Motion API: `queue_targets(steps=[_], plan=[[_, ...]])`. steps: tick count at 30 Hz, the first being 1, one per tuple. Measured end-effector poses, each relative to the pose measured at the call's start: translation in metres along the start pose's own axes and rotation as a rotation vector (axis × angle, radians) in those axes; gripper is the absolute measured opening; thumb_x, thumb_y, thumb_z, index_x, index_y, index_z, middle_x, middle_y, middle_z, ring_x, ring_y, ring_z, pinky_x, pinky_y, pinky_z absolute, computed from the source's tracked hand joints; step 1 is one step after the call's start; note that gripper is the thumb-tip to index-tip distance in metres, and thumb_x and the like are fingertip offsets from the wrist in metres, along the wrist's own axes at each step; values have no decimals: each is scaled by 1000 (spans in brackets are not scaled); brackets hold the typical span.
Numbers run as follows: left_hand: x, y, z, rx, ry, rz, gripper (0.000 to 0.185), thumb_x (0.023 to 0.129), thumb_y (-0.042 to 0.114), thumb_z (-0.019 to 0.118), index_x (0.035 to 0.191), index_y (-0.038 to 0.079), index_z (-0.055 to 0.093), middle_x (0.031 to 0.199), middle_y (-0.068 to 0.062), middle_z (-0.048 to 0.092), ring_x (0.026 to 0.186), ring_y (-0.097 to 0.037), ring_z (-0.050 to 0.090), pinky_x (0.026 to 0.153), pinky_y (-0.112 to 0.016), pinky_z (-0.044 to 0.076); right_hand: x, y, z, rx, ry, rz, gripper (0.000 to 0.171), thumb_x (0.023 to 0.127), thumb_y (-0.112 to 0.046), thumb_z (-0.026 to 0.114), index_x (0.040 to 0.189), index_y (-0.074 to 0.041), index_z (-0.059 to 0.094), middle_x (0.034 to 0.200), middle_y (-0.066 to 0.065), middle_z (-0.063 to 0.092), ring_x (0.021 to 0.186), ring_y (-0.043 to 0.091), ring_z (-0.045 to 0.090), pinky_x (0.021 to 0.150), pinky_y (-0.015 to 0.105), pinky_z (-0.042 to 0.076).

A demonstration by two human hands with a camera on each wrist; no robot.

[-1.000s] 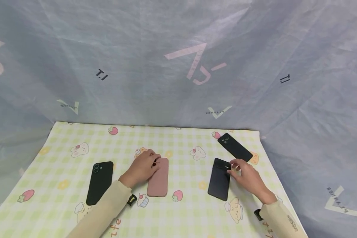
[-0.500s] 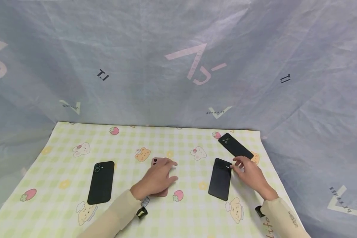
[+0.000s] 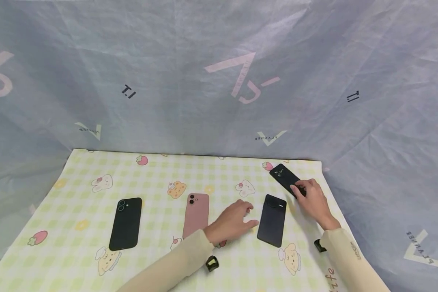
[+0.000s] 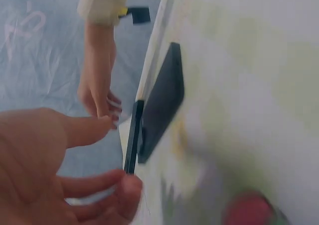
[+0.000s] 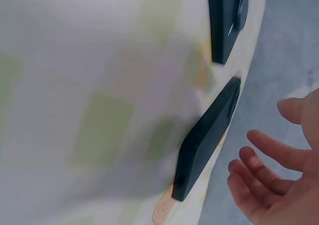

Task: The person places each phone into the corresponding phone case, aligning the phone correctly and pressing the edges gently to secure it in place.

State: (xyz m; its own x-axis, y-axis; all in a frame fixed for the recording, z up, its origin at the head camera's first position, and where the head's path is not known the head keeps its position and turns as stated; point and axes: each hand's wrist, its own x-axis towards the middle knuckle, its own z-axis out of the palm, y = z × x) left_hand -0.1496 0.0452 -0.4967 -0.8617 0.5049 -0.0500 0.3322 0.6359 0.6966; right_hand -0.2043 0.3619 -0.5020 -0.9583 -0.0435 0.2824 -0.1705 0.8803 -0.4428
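A: Layout check. Three phones lie flat, camera side up, in a near row on the checked tablecloth (image 3: pixel 76 170): black phone at left (image 3: pixel 125 224), pink phone (image 3: pixel 196 215) in the middle, black round-camera phone (image 3: pixel 272 219) right of centre. They sit roughly parallel and spaced apart, so it reads as a lined-up set.

B: And the fourth?

A: The angled black phone (image 3: pixel 286 180) sits at the far right corner, skewed against the row. Right hand (image 3: pixel 312 198) is on its near end, fingers relaxed; the right wrist view shows them spread beside the phone's edge, no closed grip.

B: Left hand?

A: Left hand (image 3: pixel 231 222) hangs between the pink phone and the round-camera phone, fingers loose and extended, holding nothing.

B: Delta from a second ago?

A: Left hand was on the pink phone's top; it's now off it and further right. Right hand left the round-camera phone's top corner and went to the far one.
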Motion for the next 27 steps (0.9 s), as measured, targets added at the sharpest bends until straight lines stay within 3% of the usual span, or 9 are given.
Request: queue_targets(steps=[4, 9, 12, 16, 20, 24, 27], plan=[[16, 23, 11, 94, -20, -97, 67, 100, 52, 73, 147, 5, 60, 130, -9, 62, 112, -21, 62, 98, -37, 55, 15, 10, 0, -32, 0, 17, 36, 106, -25, 70, 121, 9, 71, 114, 31, 61, 101, 46, 61, 84, 65, 51], [29, 44, 29, 263, -59, -181, 86, 95, 69, 69, 148, 2, 58, 127, -14, 60, 105, -23, 60, 89, -37, 56, 27, 22, 0, -86, -30, 59, 46, 104, -30, 72, 124, 11, 69, 114, 34, 60, 99, 48, 60, 81, 64, 51], [34, 51, 42, 321, -39, -184, 94, 93, 74, 68, 148, -2, 56, 124, -15, 58, 102, -22, 58, 90, -34, 55, 31, 28, 1, -124, -65, 82, 60, 103, -41, 73, 127, 13, 68, 117, 36, 59, 102, 52, 60, 85, 66, 51], [38, 56, 59, 386, 3, -163, 108, 91, 78, 67, 155, -7, 46, 136, -19, 54, 116, -24, 56, 103, -32, 53, 33, 32, 5, -165, -134, 126, 76, 101, -55, 70, 130, 15, 65, 123, 41, 58, 108, 57, 59, 90, 69, 51], [41, 58, 72, 472, 28, -156, 120, 87, 82, 68, 162, -7, 36, 148, -21, 49, 128, -25, 53, 112, -31, 48, 35, 33, 9, -175, -187, 162, 82, 99, -58, 71, 132, 16, 62, 125, 42, 57, 112, 58, 58, 92, 69, 50], [42, 60, 77, 564, 42, -159, 125, 83, 84, 71, 163, -4, 34, 151, -18, 47, 124, -22, 52, 110, -29, 49, 37, 32, 9, -166, -196, 175, 81, 98, -55, 74, 133, 17, 61, 124, 41, 57, 112, 58, 59, 91, 68, 50], [41, 60, 75, 600, 56, -160, 123, 80, 83, 75, 160, -3, 39, 136, -14, 51, 110, -20, 51, 99, -27, 51, 37, 31, 8, -150, -205, 179, 80, 98, -54, 75, 133, 17, 61, 123, 41, 57, 111, 57, 58, 91, 67, 51]])
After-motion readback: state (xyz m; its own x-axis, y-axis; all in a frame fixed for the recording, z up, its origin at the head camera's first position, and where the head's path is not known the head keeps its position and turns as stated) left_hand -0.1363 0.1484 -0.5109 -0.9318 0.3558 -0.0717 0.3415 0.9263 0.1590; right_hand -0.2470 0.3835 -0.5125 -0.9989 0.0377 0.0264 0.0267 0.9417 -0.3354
